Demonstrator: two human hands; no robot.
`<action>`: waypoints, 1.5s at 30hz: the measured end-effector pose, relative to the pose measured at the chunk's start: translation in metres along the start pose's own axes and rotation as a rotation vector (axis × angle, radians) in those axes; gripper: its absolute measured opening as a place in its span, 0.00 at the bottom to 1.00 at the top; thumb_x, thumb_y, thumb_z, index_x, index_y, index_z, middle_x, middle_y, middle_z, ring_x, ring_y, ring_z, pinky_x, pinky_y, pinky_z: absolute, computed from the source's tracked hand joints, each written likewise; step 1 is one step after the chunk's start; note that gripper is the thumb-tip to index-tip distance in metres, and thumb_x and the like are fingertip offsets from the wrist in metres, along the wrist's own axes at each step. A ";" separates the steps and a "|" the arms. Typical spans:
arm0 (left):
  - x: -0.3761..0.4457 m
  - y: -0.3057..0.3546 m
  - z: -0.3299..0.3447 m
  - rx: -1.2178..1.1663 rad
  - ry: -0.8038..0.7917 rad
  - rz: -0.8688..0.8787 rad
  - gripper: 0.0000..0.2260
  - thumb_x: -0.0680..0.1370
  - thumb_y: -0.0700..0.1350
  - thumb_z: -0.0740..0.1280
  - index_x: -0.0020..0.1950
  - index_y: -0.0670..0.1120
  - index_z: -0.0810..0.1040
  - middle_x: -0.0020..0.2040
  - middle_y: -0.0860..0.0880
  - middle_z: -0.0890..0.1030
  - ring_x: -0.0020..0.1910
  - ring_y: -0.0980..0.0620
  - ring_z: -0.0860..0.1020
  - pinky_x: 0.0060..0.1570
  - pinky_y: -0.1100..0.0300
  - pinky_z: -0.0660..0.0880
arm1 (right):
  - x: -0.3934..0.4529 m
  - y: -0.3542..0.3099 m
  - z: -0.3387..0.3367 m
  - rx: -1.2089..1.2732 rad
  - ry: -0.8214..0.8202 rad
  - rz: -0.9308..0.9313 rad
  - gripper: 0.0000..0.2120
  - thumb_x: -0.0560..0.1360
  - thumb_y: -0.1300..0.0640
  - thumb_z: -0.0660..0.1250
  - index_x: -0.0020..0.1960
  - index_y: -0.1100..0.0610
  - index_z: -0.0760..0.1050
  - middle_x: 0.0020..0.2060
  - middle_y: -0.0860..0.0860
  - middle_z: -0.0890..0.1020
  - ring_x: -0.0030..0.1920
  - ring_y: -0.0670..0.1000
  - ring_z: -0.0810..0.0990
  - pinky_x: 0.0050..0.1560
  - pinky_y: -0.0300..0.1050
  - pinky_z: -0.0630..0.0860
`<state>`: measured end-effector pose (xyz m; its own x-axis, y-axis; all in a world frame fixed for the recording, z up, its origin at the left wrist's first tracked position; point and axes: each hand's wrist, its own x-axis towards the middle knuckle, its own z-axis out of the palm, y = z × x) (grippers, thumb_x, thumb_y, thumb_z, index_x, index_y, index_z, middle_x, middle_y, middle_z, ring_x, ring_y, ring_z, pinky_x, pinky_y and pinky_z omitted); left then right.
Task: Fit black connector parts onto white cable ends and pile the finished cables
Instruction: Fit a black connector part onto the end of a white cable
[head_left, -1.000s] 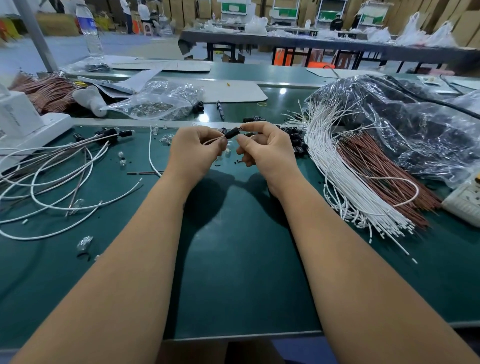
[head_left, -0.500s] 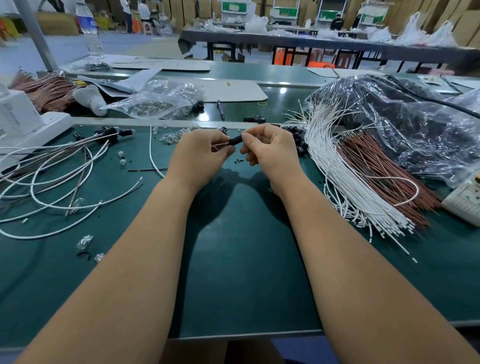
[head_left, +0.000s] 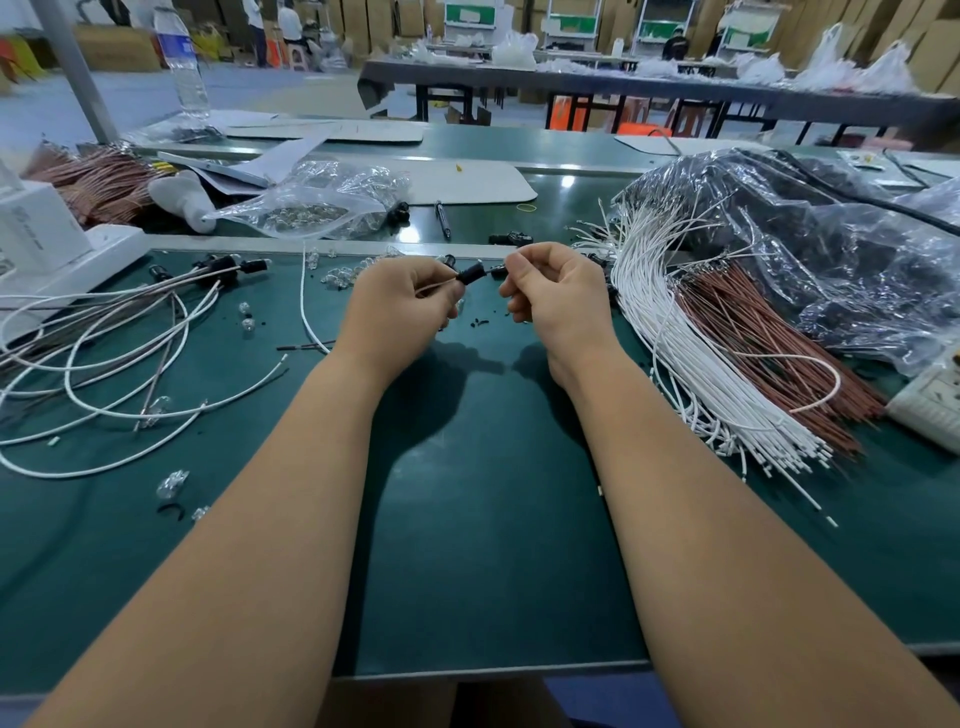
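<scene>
While the left hand (head_left: 402, 306) pinches a black connector (head_left: 470, 272) on its thin cable end and the right hand (head_left: 553, 291) pinches a small piece just right of it, their shared axis runs left-right above open green surface (head_left: 493, 519), finished cables (head_left: 104, 353) lying leftward.

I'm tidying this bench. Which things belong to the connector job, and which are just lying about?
Job:
black connector, held between left hand and right hand
white cable bundle
finished cables

Lying about:
water bottle
pen
yellow rubber band
</scene>
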<state>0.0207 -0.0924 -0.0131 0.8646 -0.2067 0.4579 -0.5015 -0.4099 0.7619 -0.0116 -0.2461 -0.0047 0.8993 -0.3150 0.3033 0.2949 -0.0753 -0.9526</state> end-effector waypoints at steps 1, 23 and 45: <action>0.000 0.000 0.000 -0.005 -0.011 -0.006 0.06 0.77 0.40 0.68 0.41 0.46 0.81 0.33 0.51 0.82 0.32 0.56 0.78 0.43 0.56 0.78 | 0.000 0.000 0.000 0.002 0.000 0.002 0.07 0.79 0.63 0.65 0.42 0.57 0.75 0.29 0.51 0.78 0.25 0.43 0.73 0.29 0.35 0.71; -0.002 0.000 0.002 -0.076 -0.045 -0.017 0.08 0.79 0.42 0.64 0.39 0.46 0.77 0.32 0.46 0.81 0.32 0.51 0.77 0.43 0.47 0.79 | 0.001 0.005 0.002 -0.217 -0.025 -0.098 0.06 0.78 0.62 0.66 0.42 0.57 0.76 0.29 0.50 0.79 0.26 0.43 0.74 0.31 0.37 0.73; 0.000 0.005 0.005 -0.220 -0.034 -0.155 0.09 0.80 0.41 0.64 0.41 0.44 0.79 0.33 0.47 0.80 0.28 0.57 0.75 0.34 0.64 0.73 | -0.005 0.005 0.011 -0.376 -0.038 -0.161 0.04 0.75 0.63 0.68 0.44 0.56 0.80 0.34 0.59 0.83 0.32 0.55 0.78 0.39 0.52 0.77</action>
<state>0.0182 -0.0994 -0.0114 0.9303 -0.1874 0.3154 -0.3544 -0.2363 0.9048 -0.0108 -0.2348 -0.0109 0.8649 -0.2362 0.4430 0.3003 -0.4638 -0.8335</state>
